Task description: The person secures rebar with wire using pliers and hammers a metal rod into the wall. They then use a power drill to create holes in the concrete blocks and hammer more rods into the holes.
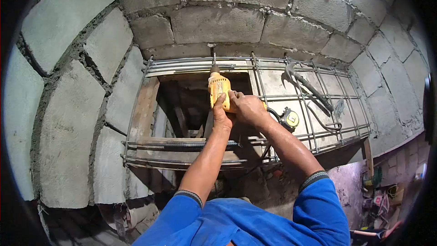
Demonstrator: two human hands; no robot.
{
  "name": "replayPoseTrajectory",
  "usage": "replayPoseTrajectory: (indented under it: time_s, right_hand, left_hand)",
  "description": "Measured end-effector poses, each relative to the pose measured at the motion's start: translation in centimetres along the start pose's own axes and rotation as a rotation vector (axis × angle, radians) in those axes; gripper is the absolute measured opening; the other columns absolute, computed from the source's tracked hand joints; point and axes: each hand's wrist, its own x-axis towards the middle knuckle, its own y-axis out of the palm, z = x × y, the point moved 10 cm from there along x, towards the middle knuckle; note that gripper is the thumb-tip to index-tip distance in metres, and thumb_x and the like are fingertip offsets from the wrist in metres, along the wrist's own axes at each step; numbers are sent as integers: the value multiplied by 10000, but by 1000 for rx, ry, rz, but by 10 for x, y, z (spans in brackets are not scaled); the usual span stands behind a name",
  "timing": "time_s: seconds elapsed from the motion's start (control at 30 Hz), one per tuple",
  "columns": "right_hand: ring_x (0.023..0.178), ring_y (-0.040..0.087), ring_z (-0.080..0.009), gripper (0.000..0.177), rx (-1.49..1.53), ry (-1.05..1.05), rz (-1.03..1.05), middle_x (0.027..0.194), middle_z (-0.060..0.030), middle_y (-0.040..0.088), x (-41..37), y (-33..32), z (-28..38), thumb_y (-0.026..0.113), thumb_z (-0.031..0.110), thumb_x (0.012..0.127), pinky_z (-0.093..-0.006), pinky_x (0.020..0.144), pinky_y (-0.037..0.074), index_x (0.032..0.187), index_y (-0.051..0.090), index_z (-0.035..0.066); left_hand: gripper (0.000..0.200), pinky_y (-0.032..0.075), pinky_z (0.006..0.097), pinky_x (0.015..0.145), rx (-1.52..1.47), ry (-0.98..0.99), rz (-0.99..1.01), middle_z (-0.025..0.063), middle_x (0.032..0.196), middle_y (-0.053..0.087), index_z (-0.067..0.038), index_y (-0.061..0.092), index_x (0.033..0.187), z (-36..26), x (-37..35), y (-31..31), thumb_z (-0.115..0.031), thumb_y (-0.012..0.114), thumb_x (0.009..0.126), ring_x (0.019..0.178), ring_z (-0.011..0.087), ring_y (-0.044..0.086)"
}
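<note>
A yellow power drill (219,87) points away from me, its bit (214,58) reaching the base of the block wall just above the rebar. Fingers of my left hand (221,115) are closed on the rear of the drill body from the left. My right hand (248,108) wraps round the drill from the right, over its handle, which is mostly hidden. Below the drill lies a square opening (182,105) framed by boards. A dark cord (274,115) runs from near my right hand past a tape measure (289,119).
A rebar grid (314,96) spans the boarded platform. On it lie a claw hammer (309,86) and a bent metal bar (325,122). Concrete block walls (218,23) rise behind and on both sides. Assorted items (380,200) sit lower right.
</note>
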Motion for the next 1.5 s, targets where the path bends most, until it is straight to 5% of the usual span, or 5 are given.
replayPoseTrajectory:
  time_s: [1.5]
  right_hand:
    - [759,706,-359,598,-71,-7,38,1052,-213,672,-4,-2,-1,605,104,799,-444,655,574,1375,509,-27]
  left_hand:
    - [485,554,409,938,-34,11,22,101,1065,688,-36,585,1241,11,7,-5,-249,734,831,988,252,679]
